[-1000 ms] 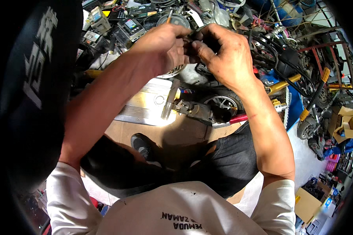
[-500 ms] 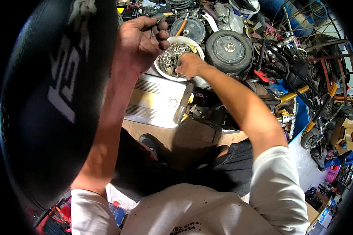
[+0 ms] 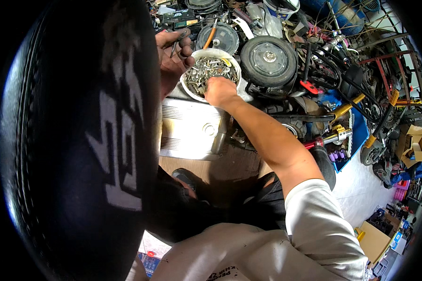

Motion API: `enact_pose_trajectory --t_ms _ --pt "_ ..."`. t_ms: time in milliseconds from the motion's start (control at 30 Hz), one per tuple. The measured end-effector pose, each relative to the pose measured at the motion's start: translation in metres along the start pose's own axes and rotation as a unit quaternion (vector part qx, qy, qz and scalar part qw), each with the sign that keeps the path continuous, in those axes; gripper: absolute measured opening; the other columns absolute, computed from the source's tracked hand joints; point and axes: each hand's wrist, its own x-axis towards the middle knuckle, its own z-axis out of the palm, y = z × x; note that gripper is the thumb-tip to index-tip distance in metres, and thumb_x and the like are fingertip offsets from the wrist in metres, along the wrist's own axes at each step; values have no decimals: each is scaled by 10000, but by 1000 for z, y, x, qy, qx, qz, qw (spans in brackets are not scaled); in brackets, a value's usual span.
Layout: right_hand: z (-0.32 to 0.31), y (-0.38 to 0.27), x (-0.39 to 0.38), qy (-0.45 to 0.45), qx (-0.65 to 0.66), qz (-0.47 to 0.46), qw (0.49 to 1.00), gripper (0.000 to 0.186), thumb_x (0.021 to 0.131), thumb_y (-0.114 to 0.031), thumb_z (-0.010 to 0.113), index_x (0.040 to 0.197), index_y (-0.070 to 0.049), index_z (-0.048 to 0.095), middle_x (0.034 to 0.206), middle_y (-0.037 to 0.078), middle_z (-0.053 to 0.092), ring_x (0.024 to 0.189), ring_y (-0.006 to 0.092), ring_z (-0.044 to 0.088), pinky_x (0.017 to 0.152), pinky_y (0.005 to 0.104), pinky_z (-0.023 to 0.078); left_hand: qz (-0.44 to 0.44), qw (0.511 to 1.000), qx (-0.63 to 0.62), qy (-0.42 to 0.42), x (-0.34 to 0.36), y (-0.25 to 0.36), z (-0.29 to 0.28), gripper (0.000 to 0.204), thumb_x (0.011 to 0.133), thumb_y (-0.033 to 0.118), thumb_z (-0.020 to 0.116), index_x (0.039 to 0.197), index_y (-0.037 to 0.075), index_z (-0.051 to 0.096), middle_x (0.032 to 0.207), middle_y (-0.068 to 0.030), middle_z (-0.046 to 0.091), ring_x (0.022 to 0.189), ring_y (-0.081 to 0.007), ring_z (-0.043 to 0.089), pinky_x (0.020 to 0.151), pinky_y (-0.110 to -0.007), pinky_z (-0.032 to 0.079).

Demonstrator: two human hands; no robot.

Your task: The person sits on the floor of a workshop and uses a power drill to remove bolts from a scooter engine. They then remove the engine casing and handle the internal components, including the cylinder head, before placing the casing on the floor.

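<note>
A round white tub (image 3: 238, 83) holds a heap of loose bolts, screws and nuts (image 3: 207, 69). My right hand (image 3: 222, 91) reaches over its near rim, fingers curled down among the hardware; the fingertips and anything in them are hidden. Left of the tub, my left hand (image 3: 172, 65) is raised, palm up, with thumb and fingers pinching a thin dark metal piece (image 3: 175, 47), too small to name. Its wrist and forearm are hidden behind a large black padded shape (image 3: 75, 140) with grey lettering. Just below the tub lies a ribbed silver metal case (image 3: 192, 129).
A tyred wheel (image 3: 269, 61) lies right of the tub, and a grey disc-shaped wheel part (image 3: 225, 37) behind it. Cables and tubes crowd the right, beside a blue tray (image 3: 359, 140) of parts. A cardboard box (image 3: 413, 145) stands farther right.
My right hand has shifted left and down within the tub, its fingers more curled. The view has shifted, so the black padded shape covers more of my left arm. The left hand keeps its pinch.
</note>
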Motion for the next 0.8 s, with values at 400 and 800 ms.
enact_pose_trajectory --t_ms 400,800 --pt "-147 29 22 40 423 -170 889 312 838 -222 812 1047 5 773 869 116 754 786 254 717 738 365 582 14 997 74 -37 14 -10 -14 272 1138 147 440 1322 -27 540 1226 -195 701 923 -216 698 814 -365 624" --pt "-215 -32 -65 290 155 -396 857 278 845 -227 836 879 4 686 849 206 707 837 368 689 762 453 540 45 998 38 10 6 -22 28 299 1127 201 469 1288 -22 584 1217 -146 703 1043 -260 716 902 -447 588"
